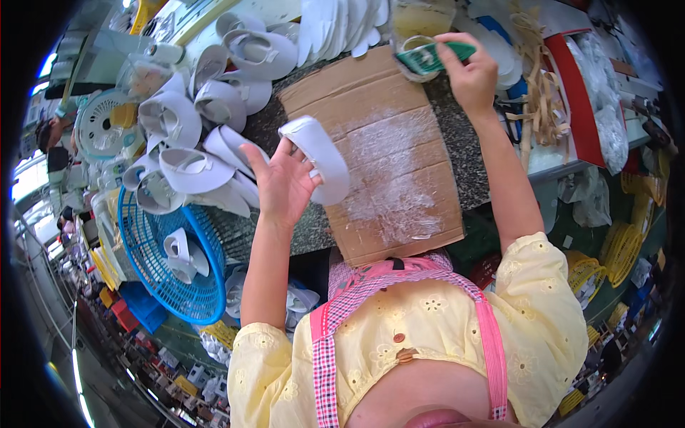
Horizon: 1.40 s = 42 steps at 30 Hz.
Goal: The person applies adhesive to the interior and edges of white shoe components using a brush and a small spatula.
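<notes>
My left hand [280, 187] is palm up above the left edge of a flattened cardboard sheet [360, 85]. Its fingers curl inside a white shoe upper [330, 167], which hangs over the cardboard. At the far right of the sheet, my right hand [472, 77] grips a flat green tool [428, 60], perhaps a brush; its working end is hard to make out. The tool is over a small round container, beside a clear tub [422, 18] with yellowish contents. Whitish, glossy smears [392, 185] cover the middle of the cardboard.
Several white shoe uppers [196, 171] are heaped to the left, and flat white pieces [339, 28] fan out at the back. A blue plastic basket [214, 303] with white pieces inside stands at the lower left. Tan strips [539, 85] and a red-edged board [581, 114] are on the right.
</notes>
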Motion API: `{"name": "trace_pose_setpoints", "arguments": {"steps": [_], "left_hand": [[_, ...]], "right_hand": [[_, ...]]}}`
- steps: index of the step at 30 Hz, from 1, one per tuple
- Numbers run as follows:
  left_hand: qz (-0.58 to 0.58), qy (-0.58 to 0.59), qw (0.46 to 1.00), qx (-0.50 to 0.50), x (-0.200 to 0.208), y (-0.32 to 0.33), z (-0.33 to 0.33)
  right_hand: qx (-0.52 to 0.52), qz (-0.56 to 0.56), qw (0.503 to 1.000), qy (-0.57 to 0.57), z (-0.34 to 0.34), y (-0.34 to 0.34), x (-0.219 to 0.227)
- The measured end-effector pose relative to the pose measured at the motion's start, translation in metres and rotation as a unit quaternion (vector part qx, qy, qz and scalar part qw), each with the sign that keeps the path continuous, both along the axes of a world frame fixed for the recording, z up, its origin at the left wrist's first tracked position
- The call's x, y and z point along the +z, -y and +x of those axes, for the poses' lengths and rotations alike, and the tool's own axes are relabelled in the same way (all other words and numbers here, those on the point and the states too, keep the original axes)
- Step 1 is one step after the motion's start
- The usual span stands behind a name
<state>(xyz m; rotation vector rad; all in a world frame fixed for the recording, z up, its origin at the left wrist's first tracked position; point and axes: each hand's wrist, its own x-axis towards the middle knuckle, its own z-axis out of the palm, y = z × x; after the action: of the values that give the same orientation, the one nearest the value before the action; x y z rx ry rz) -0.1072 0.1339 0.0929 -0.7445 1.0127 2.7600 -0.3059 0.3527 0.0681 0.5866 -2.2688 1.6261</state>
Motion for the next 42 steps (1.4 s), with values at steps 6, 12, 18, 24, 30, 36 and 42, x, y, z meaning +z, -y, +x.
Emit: {"name": "trace_pose_setpoints", "arguments": {"steps": [6,12,18,24,30,36,42], "left_hand": [[-0.559,0.167,0.79,-0.186,-0.079,0.007,-0.028],[-0.769,-0.189,0.532,-0.301,-0.056,0.004,-0.011],[-0.695,-0.086,0.594,-0.396,-0.055,0.008,-0.024],[-0.303,0.065,0.909,-0.278,-0.047,0.024,-0.018],[-0.173,0.049,0.952,-0.246,-0.013,0.004,-0.017],[-0.18,0.045,0.965,-0.184,-0.007,0.013,-0.01],[-0.239,0.067,0.961,-0.124,-0.019,0.02,-0.022]], "right_hand": [[0.017,0.172,0.971,-0.166,-0.037,-0.005,-0.039],[0.195,0.026,0.98,-0.035,-0.026,-0.048,-0.031],[0.027,-0.113,0.975,0.19,0.009,-0.057,-0.029],[0.18,-0.204,0.915,0.298,0.081,0.003,-0.031],[0.21,-0.251,0.886,0.329,0.075,0.039,-0.027],[0.421,-0.194,0.858,0.222,0.082,0.032,-0.003],[0.492,-0.156,0.815,0.264,0.092,0.024,-0.024]]}}
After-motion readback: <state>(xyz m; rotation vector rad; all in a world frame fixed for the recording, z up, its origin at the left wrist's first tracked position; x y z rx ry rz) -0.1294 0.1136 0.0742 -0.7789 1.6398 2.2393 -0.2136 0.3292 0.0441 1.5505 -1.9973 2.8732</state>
